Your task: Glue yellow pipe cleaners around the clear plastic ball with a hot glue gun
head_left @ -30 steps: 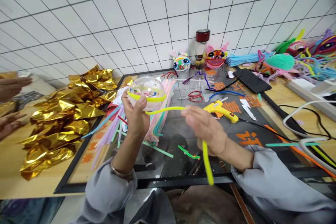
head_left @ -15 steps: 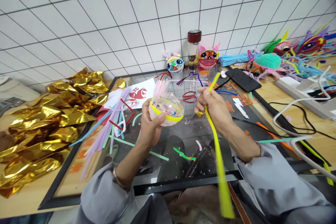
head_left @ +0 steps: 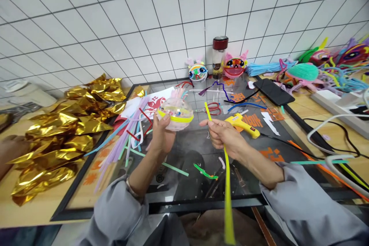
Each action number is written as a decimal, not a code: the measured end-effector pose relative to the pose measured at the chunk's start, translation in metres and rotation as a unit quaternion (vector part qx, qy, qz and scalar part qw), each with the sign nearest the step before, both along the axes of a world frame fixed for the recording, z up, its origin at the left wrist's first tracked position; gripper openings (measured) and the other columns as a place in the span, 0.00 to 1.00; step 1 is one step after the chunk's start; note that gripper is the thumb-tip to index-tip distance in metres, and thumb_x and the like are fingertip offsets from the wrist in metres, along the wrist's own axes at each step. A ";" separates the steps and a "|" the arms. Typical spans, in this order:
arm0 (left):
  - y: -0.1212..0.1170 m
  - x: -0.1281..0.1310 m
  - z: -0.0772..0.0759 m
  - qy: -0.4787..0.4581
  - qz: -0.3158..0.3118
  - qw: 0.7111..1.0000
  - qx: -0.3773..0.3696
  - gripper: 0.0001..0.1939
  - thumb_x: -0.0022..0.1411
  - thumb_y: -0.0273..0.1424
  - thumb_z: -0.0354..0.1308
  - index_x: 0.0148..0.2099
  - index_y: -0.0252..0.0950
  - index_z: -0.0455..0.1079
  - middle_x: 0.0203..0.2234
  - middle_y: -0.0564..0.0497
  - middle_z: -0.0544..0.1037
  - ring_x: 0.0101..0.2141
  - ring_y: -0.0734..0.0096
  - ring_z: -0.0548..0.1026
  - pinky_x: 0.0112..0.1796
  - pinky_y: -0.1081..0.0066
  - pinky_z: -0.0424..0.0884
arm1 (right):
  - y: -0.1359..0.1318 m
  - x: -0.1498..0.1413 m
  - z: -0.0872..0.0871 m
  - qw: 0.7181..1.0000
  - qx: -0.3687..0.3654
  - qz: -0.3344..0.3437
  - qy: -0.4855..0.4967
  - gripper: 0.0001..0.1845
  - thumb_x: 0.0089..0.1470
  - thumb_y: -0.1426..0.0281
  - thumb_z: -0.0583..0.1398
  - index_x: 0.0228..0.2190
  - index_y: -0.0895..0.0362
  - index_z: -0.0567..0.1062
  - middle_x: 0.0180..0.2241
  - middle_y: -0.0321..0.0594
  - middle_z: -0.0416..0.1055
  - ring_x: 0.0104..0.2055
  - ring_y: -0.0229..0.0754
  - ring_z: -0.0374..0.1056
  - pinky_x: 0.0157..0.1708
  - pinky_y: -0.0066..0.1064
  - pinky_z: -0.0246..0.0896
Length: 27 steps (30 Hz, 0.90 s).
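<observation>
A clear plastic bowl (head_left: 176, 123) with a yellow band round it is gripped at its left side by my left hand (head_left: 162, 132). Small coloured bits show through its wall. My right hand (head_left: 226, 134) pinches a long yellow pipe cleaner (head_left: 227, 196); its short end sticks up past the fingers and the rest hangs toward my lap. Bowl and pipe cleaner are apart. Just beyond my right hand lies a yellow glue gun (head_left: 243, 123) with a black cord. Red-handled scissors (head_left: 213, 108) lie behind that hand, partly hidden.
Gold foil (head_left: 57, 142) covers the left side, with another person's hand (head_left: 11, 153) at it. Lilac strips (head_left: 118, 148) lie left of the bowl. A bottle (head_left: 219, 59) and decorated animal heads (head_left: 197, 71) stand by the wall. A phone (head_left: 273, 91) and a power strip (head_left: 343, 109) lie right.
My right hand has moved down and slightly left with the yellow pipe cleaner, uncovering the glue gun. The bowl has tilted and shifted slightly left and up in my left hand.
</observation>
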<state>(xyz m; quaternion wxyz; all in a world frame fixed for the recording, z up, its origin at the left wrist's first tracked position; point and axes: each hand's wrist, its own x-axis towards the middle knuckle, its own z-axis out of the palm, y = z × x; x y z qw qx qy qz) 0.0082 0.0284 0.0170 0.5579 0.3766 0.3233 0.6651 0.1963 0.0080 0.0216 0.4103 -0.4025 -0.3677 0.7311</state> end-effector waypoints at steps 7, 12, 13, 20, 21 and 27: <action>-0.019 0.009 0.004 -0.008 -0.083 0.996 -0.004 0.40 0.40 0.49 0.71 0.55 0.42 0.67 0.48 0.43 0.79 0.54 0.41 0.74 0.49 0.49 0.76 | -0.010 -0.012 -0.015 0.994 -0.016 0.093 -0.049 0.23 0.49 0.51 0.62 0.36 0.58 0.72 0.10 0.18 0.48 0.12 0.27 0.34 0.11 0.22 0.34; -0.023 0.011 -0.004 -0.005 -0.110 0.994 0.005 0.46 0.38 0.44 0.73 0.59 0.43 0.62 0.50 0.43 0.77 0.54 0.41 0.74 0.48 0.51 0.76 | -0.019 -0.017 -0.021 0.984 -0.009 0.163 -0.064 0.26 0.45 0.49 0.64 0.34 0.59 0.71 0.09 0.25 0.59 0.10 0.28 0.41 0.09 0.23 0.37; -0.023 0.011 -0.005 -0.004 -0.112 0.994 0.006 0.45 0.39 0.43 0.73 0.60 0.44 0.61 0.50 0.43 0.77 0.54 0.43 0.74 0.49 0.51 0.76 | -0.019 -0.017 -0.020 0.983 -0.002 0.172 -0.067 0.26 0.45 0.49 0.64 0.35 0.59 0.71 0.10 0.27 0.62 0.10 0.29 0.43 0.09 0.23 0.38; -0.014 0.009 -0.002 -0.016 -0.065 0.998 -0.014 0.39 0.41 0.46 0.71 0.55 0.40 0.67 0.48 0.42 0.79 0.55 0.45 0.73 0.53 0.52 0.72 | -0.019 -0.014 -0.014 0.989 0.071 0.125 -0.042 0.27 0.50 0.52 0.62 0.43 0.55 0.62 0.24 0.36 0.78 0.13 0.33 0.62 0.18 0.24 0.54; -0.012 0.008 -0.001 -0.022 -0.059 0.998 -0.017 0.37 0.42 0.47 0.70 0.54 0.40 0.68 0.48 0.42 0.79 0.55 0.45 0.73 0.53 0.51 0.72 | -0.018 -0.015 -0.013 0.989 0.071 0.123 -0.046 0.26 0.49 0.52 0.63 0.40 0.55 0.62 0.25 0.37 0.78 0.14 0.32 0.64 0.19 0.24 0.55; -0.007 0.004 0.004 -0.050 -0.051 0.997 0.002 0.36 0.46 0.46 0.68 0.56 0.39 0.68 0.50 0.43 0.79 0.58 0.46 0.71 0.56 0.50 0.70 | -0.019 -0.014 -0.017 0.986 0.090 0.121 -0.069 0.23 0.46 0.51 0.65 0.29 0.57 0.67 0.24 0.38 0.78 0.15 0.32 0.65 0.19 0.24 0.56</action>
